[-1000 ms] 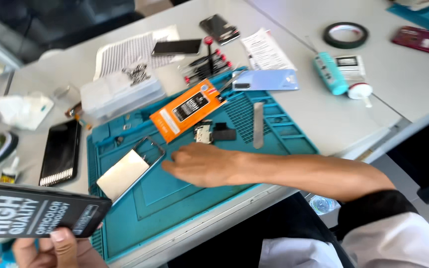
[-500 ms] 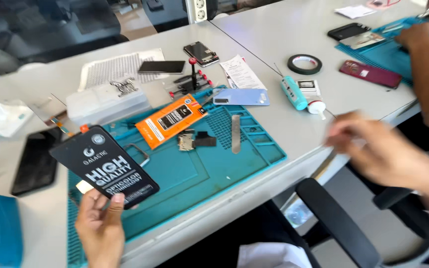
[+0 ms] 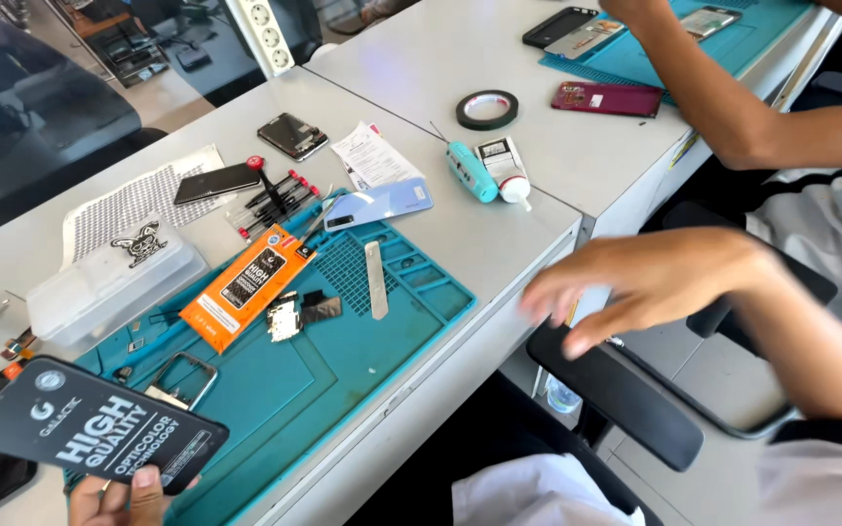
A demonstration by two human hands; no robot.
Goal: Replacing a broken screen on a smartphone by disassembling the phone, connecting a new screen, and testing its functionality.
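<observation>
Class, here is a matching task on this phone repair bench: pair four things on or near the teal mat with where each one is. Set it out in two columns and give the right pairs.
Things
1. black flat package
2. orange flat package
3. roll of black tape
4. dark red phone

Places
A. on the far table, right of the tape roll
B. lying on the teal mat
C. held in the left hand
D. on the far table, above the teal handled tool

Pairs: 1-C, 2-B, 3-D, 4-A
</observation>
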